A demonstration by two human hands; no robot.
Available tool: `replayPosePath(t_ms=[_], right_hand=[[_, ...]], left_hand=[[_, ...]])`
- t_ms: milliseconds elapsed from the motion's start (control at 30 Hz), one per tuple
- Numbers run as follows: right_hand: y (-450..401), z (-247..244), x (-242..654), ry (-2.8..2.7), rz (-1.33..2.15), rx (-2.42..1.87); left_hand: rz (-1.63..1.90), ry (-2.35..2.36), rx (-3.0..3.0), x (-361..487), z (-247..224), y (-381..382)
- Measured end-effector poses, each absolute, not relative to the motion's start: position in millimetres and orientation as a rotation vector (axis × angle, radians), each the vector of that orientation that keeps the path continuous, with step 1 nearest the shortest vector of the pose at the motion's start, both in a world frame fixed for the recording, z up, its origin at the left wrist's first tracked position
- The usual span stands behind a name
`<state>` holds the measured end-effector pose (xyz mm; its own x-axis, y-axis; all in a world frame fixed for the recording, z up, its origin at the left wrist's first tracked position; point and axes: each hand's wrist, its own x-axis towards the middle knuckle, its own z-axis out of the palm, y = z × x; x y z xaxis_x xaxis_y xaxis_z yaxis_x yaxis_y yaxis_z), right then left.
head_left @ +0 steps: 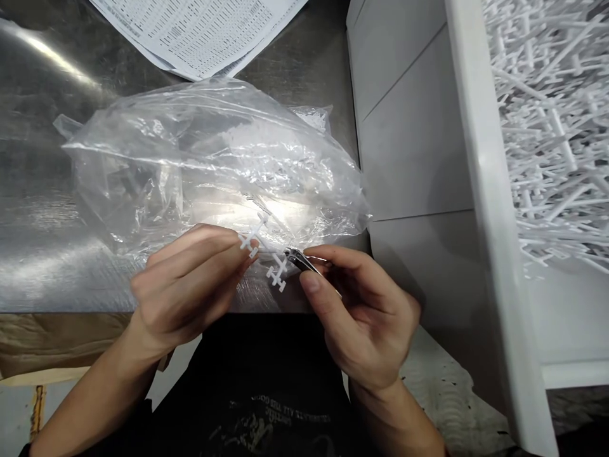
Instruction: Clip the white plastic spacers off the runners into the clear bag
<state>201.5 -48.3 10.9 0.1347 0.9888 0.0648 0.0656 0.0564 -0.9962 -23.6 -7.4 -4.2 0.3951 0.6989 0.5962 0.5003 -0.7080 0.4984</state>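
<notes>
Between my hands is a small white branched plastic piece, with several short crossbars. My left hand pinches its left end between thumb and fingers. In my right hand is a small metal nail clipper, held between thumb and forefinger. The clipper's tip points left and meets the white piece near its middle. Just beyond my hands a large clear plastic bag lies crumpled, with white contents showing faintly through it.
Printed sheets lie at the back of the metal table. To the right stands a tall white bin wall, and behind it are many thin white plastic pieces. Brown paper or cardboard shows below the table's left edge.
</notes>
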Motion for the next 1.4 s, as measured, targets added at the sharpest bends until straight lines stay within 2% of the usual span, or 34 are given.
replayPosePath(t_ms=[300, 533, 933, 1400], right_hand=[[-34.0, 6.9, 195.5, -1.03, 1.032, -1.298], [-29.7, 3.6, 189.6, -0.926, 1.002, -1.274], [-35.8, 4.0, 193.4, -1.089, 1.033, -1.166], [-38.5, 6.6, 191.5, -1.081, 1.013, -1.291]], left_hand=[[1.01, 1.065, 2.695, -13.6, 21.1, 22.6], [1.128, 1.21, 2.596, -9.3, 6.6, 31.7], [1.165, 1.099, 2.55, -10.9, 3.5, 29.3], [0.932, 1.15, 2.693, -13.2, 10.2, 29.6]])
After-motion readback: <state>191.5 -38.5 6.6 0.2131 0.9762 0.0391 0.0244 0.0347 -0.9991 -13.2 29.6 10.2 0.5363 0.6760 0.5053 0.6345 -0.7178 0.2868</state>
